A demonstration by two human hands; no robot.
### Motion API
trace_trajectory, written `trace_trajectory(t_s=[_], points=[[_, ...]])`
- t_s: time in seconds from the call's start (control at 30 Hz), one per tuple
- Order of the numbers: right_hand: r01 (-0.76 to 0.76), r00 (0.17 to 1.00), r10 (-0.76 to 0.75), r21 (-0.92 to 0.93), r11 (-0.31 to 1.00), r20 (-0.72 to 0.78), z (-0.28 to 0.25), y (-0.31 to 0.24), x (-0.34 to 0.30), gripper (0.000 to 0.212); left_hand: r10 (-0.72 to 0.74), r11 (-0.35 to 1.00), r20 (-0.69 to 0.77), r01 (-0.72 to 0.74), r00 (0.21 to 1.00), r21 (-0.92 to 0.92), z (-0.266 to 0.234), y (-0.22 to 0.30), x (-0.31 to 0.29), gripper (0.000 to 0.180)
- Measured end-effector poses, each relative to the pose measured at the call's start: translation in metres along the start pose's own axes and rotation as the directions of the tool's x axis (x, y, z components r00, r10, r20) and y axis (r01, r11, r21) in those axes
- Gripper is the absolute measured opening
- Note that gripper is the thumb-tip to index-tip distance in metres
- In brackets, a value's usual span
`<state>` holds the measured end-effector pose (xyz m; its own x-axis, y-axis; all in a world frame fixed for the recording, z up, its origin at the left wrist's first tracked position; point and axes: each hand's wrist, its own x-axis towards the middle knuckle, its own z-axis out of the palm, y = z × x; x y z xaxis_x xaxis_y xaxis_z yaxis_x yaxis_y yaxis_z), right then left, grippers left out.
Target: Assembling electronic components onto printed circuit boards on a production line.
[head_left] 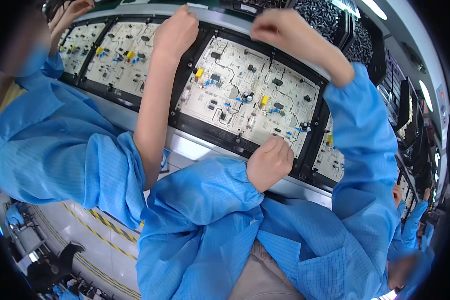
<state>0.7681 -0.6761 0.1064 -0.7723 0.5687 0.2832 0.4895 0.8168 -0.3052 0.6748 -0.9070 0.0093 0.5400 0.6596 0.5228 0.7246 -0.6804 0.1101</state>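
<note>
A white circuit board (242, 95) in a black frame (205, 129) lies before me, set with black, blue and yellow components. My left hand (271, 162) is curled closed over the near edge of the board; whatever its fingers hold, if anything, is hidden. Beyond the far edge of the same board hangs my right hand (280, 26), its fingers bent and smeared by motion. No part can be made out in it. Just behind it stands a bin of small black parts (317, 19).
A co-worker's closed hand (177, 32) reaches past the neighbouring board (120, 57) on the left; their other hand (70, 12) is farther left. Another board (330, 155) shows under my right sleeve. More black parts fill a second bin (357, 45). A metal rail (190, 145) runs along the near side.
</note>
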Motion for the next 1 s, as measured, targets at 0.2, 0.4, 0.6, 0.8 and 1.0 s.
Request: trace_trajectory(t_s=[0.2,0.4,0.6,0.8,1.0], points=[[-0.084,0.962,0.025,0.206,0.975,0.273,0.015,-0.041,-0.037,0.013,-0.029,0.999,0.003,0.029,1.0,-0.02,0.003,-0.002,-0.005,0.021],[-0.005,0.896,-0.092,0.217,0.976,0.434,0.031,-0.028,-0.041,0.012,-0.088,0.995,-0.119,0.084,0.989,-0.046,0.007,0.003,-0.009,0.012],[-0.044,0.894,-0.086,0.276,0.96,0.439,0.038,-0.024,-0.042,0.01,-0.154,0.983,-0.163,0.135,0.975,-0.121,-0.01,0.0,-0.027,0.024],[-0.058,0.882,-0.083,0.282,0.958,0.463,0.04,-0.021,-0.043,0.01,-0.181,0.969,-0.135,0.153,0.974,-0.195,-0.015,0.002,-0.029,0.03],[-0.044,0.881,-0.08,0.248,0.968,0.466,0.04,-0.025,-0.042,0.009,-0.181,0.966,-0.15,0.148,0.972,-0.212,-0.012,0.005,-0.028,0.029]])
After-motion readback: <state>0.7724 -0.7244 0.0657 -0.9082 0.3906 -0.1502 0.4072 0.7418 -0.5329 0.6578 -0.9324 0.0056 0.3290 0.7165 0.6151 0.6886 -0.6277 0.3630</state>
